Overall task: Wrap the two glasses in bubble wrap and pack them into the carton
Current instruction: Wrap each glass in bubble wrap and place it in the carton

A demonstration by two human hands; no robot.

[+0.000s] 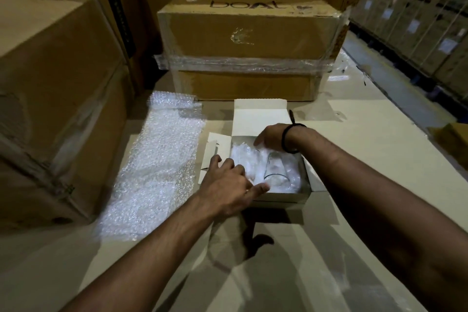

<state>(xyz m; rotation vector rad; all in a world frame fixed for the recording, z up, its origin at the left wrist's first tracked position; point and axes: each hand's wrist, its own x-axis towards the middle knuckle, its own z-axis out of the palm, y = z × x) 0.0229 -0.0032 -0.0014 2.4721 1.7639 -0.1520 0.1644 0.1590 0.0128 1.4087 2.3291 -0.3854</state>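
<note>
A small white carton (pixel 281 197) stands open on the work surface, its lid flap (pixel 258 115) raised at the back. Inside lie two bubble-wrapped bundles: one on the left (pixel 244 159), and one on the right in which a clear glass (pixel 276 171) shows through the wrap. My left hand (pixel 228 185) reaches over the carton's left edge, its fingers and thumb touching the left bundle. At the carton's far side my right hand (pixel 271 137), with a black band on the wrist, rests its fingers on the wrap.
A long sheet of bubble wrap (pixel 157 164) lies flat to the left of the carton. Big brown cartons stand at the left (pixel 50 99) and behind (pixel 248 45). Wrapped pallets (pixel 417 20) line the far right.
</note>
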